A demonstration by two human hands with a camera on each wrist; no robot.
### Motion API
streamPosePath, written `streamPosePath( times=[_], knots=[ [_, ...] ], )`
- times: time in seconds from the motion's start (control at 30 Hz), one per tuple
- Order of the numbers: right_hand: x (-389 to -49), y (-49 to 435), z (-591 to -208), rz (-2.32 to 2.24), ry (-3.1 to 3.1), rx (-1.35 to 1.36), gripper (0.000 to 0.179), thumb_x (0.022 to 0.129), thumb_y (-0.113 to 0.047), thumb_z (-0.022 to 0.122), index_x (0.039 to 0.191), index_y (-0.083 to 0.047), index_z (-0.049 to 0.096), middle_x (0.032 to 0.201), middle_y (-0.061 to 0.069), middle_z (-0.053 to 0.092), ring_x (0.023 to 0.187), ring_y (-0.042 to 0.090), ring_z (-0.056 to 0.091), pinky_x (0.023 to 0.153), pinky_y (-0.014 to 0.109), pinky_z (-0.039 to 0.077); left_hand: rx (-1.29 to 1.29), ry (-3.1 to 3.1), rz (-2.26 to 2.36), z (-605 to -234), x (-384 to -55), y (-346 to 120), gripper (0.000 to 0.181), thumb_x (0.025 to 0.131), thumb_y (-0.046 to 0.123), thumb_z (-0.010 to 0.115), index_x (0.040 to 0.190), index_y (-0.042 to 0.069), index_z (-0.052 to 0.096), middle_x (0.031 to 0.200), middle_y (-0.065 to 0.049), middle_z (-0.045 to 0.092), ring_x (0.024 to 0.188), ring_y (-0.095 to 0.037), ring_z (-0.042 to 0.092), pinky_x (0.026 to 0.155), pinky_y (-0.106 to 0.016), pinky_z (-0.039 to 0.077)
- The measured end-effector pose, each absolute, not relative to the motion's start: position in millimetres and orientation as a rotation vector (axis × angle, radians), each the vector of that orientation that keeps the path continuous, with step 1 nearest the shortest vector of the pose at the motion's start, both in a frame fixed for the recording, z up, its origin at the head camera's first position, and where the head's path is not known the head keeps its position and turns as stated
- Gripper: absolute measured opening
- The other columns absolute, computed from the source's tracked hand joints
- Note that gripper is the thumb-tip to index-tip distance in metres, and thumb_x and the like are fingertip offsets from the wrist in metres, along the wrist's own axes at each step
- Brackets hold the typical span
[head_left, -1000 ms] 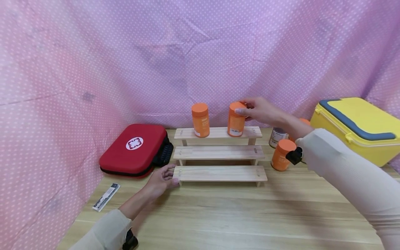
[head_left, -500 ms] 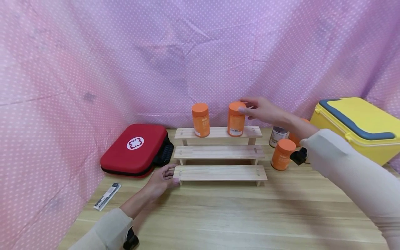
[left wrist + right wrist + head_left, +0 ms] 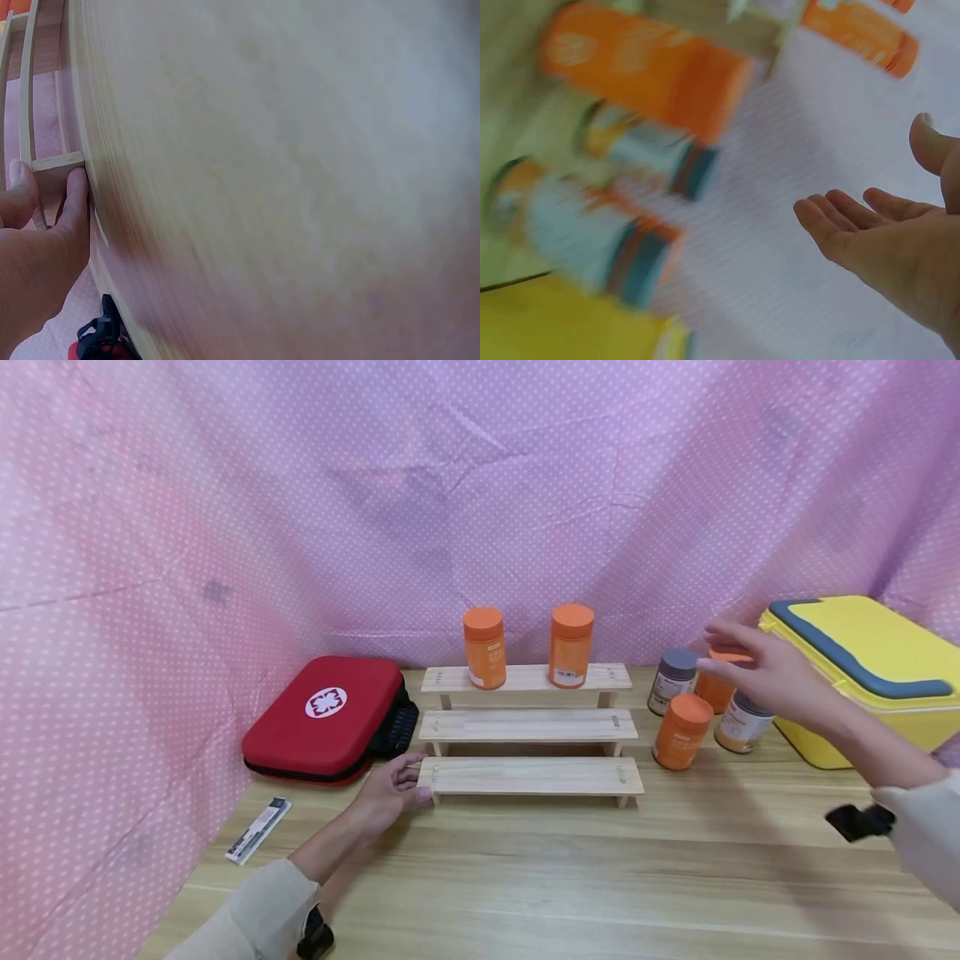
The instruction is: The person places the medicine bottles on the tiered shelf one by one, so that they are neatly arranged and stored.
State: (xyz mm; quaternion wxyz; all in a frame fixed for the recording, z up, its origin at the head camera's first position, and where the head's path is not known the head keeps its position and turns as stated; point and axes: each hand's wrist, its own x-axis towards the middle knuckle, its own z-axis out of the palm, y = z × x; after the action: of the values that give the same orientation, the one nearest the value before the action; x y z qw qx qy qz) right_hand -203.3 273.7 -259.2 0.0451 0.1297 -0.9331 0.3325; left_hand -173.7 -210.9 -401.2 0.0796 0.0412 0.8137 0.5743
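In the head view my left hand [image 3: 384, 797] holds the left end of the lowest step of a three-step wooden display rack [image 3: 528, 777]. The left wrist view shows that hand's thumb and fingers around the step's end and leg [image 3: 60, 172]. My right hand [image 3: 780, 681] is in the air with fingers extended, holding nothing, above the bottles at the right. Two orange bottles, one left [image 3: 486, 652] and one right [image 3: 572, 647], stand upright on the top step. By the rack's right side stand an orange bottle [image 3: 679, 735], a grey-capped bottle [image 3: 670, 685] and another grey-capped bottle [image 3: 741, 727].
One more orange bottle [image 3: 715, 692] is partly hidden behind these. A yellow box [image 3: 877, 643] with a grey handle stands far right. To the left lie a red zip case [image 3: 326, 718], a black item [image 3: 395, 727] and a thin white packet [image 3: 258, 831]. Pink dotted cloth hangs behind.
My right hand has let go of the right orange bottle on the top step and moved right, over the other bottles. The left hand stays at the rack.
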Motion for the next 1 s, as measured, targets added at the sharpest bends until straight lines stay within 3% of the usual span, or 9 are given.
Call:
streamPosePath(
  times=[0.1,0.17,0.27,0.33,0.4,0.57,0.67,0.8,1.0],
  knots=[
    [-199,299,-276,1.003,-2.83,0.339,0.067,0.095,-0.034,0.06,0.147,-0.001,0.033,0.144,0.029,0.038,0.125,0.049,0.039,0.082,0.007,0.044,0.118,2.441,1.723,-401,-174,-211,0.056,0.085,-0.007,0.066,0.137,-0.005,0.044,0.119,-0.023,0.061,0.108,-0.029,0.06,0.085,-0.027,0.053],
    [-198,313,-287,0.985,-2.824,0.308,0.067,0.095,-0.033,0.061,0.146,0.0,0.033,0.143,0.031,0.036,0.124,0.05,0.039,0.075,-0.002,0.038,0.108,2.44,1.724,-401,-174,-211,0.056,0.085,-0.006,0.066,0.137,-0.005,0.044,0.119,-0.022,0.06,0.109,-0.029,0.06,0.085,-0.027,0.053],
    [-200,328,-301,0.963,-2.831,0.263,0.072,0.095,-0.033,0.06,0.147,0.004,0.028,0.142,0.037,0.033,0.124,0.054,0.035,0.095,0.029,0.046,0.108,2.443,1.713,-401,-174,-211,0.056,0.086,-0.005,0.066,0.138,-0.004,0.044,0.12,-0.022,0.06,0.109,-0.028,0.059,0.086,-0.027,0.053],
    [-202,335,-308,0.958,-2.851,0.227,0.075,0.096,-0.035,0.059,0.148,0.005,0.022,0.142,0.04,0.03,0.124,0.057,0.033,0.096,0.056,0.039,0.116,2.441,1.709,-401,-173,-212,0.056,0.086,-0.005,0.066,0.138,-0.004,0.044,0.12,-0.022,0.06,0.109,-0.028,0.059,0.086,-0.027,0.053],
    [-204,340,-315,0.969,-2.873,0.202,0.079,0.096,-0.036,0.058,0.148,0.008,0.018,0.141,0.042,0.027,0.124,0.06,0.03,0.091,0.07,0.032,0.131,2.437,1.702,-400,-173,-212,0.057,0.086,-0.004,0.066,0.138,-0.004,0.044,0.121,-0.022,0.06,0.109,-0.028,0.059,0.085,-0.027,0.053],
    [-208,346,-329,0.935,-2.928,0.192,0.08,0.097,-0.038,0.055,0.145,0.014,0.017,0.135,0.044,0.032,0.118,0.06,0.035,0.089,0.07,0.035,0.139,2.416,1.716,-400,-172,-212,0.057,0.087,-0.004,0.066,0.139,-0.003,0.043,0.122,-0.023,0.059,0.109,-0.027,0.059,0.084,-0.026,0.053],
    [-210,348,-337,0.898,-2.911,0.224,0.067,0.098,-0.034,0.054,0.138,0.014,0.029,0.123,0.04,0.044,0.107,0.053,0.045,0.077,0.048,0.05,0.138,2.406,1.729,-399,-172,-212,0.057,0.087,-0.005,0.065,0.139,-0.004,0.043,0.121,-0.023,0.059,0.108,-0.027,0.059,0.084,-0.026,0.053],
    [-211,350,-345,0.9,-2.877,0.25,0.056,0.1,-0.028,0.053,0.133,0.014,0.035,0.116,0.036,0.049,0.101,0.049,0.05,0.063,0.023,0.044,0.137,2.393,1.739,-399,-172,-212,0.057,0.087,-0.005,0.065,0.139,-0.004,0.042,0.122,-0.024,0.059,0.108,-0.027,0.059,0.083,-0.026,0.053],
    [-213,350,-350,0.922,-2.843,0.232,0.054,0.101,-0.027,0.05,0.133,0.013,0.034,0.119,0.037,0.047,0.105,0.052,0.047,0.072,0.044,0.048,0.115,2.391,1.742,-400,-172,-211,0.056,0.087,-0.006,0.064,0.139,-0.004,0.042,0.121,-0.024,0.059,0.108,-0.027,0.059,0.084,-0.025,0.053]
  ],
)
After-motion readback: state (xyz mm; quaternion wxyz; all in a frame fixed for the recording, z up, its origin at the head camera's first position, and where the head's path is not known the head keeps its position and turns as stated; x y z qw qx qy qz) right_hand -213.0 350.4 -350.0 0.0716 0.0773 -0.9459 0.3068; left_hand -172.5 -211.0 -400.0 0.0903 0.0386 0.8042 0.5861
